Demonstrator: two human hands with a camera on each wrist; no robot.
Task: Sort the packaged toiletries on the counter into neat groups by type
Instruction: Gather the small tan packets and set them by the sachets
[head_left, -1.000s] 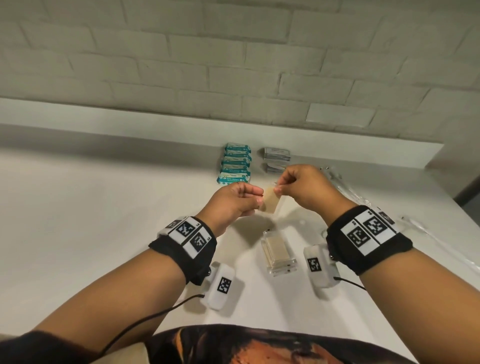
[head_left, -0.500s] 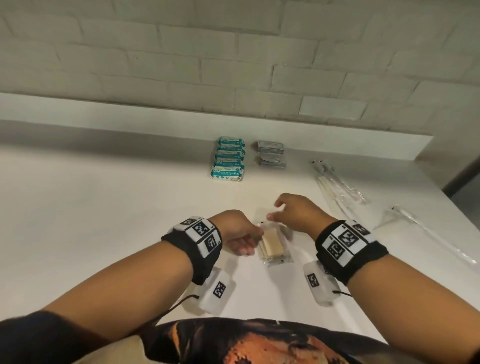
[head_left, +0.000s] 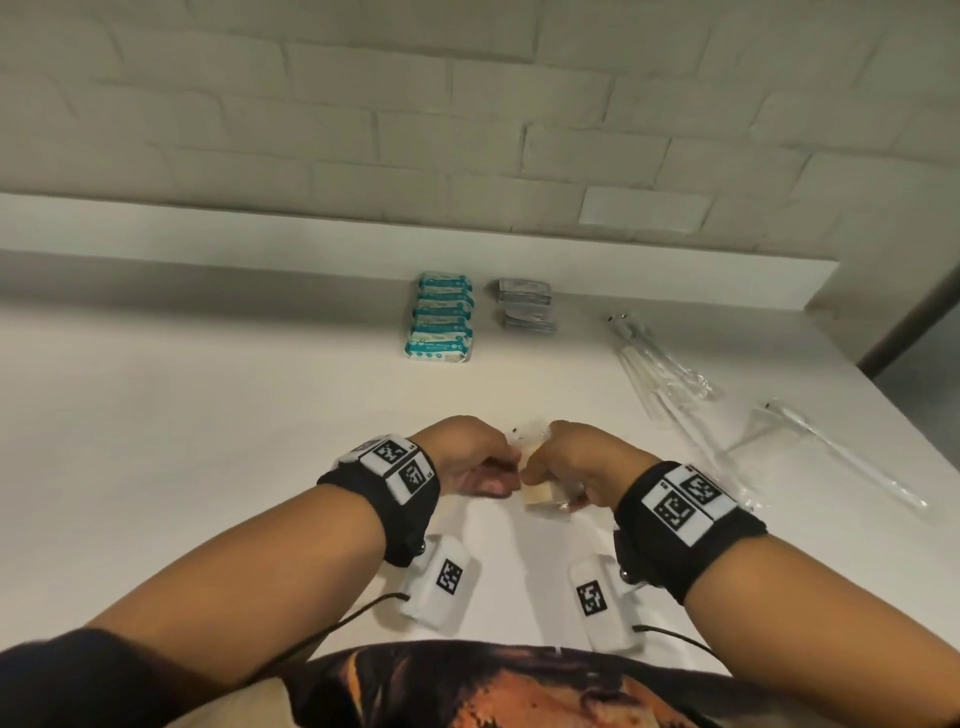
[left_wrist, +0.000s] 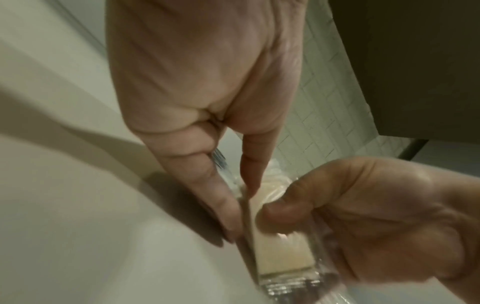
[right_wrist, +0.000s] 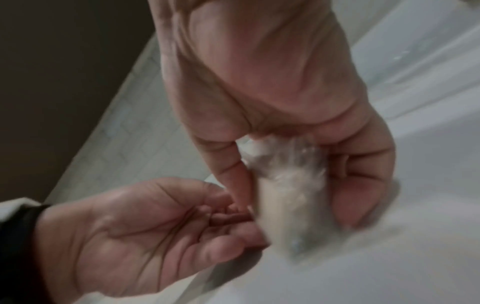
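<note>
A clear plastic packet with beige contents (head_left: 540, 498) lies on the white counter (head_left: 208, 441) just in front of me. My right hand (head_left: 540, 478) curls over it, thumb on one side and fingers on the other, as the right wrist view shows (right_wrist: 298, 197) around the packet (right_wrist: 288, 195). My left hand (head_left: 506, 473) meets it from the left. In the left wrist view its thumb and forefinger (left_wrist: 239, 214) pinch the packet's left edge (left_wrist: 280, 251), which is blurred. Whether one packet or a small stack lies there I cannot tell.
At the back stands a row of teal-and-white packs (head_left: 441, 317), with grey sachets (head_left: 524, 306) beside it. Long clear-wrapped items (head_left: 665, 374) lie to the right, and one more (head_left: 831, 457) lies near the counter's right edge. A raised ledge (head_left: 311, 244) runs along the wall.
A second ago both hands held a beige packet up in the air. They came down toward me to the packet on the counter and now close on it together.
</note>
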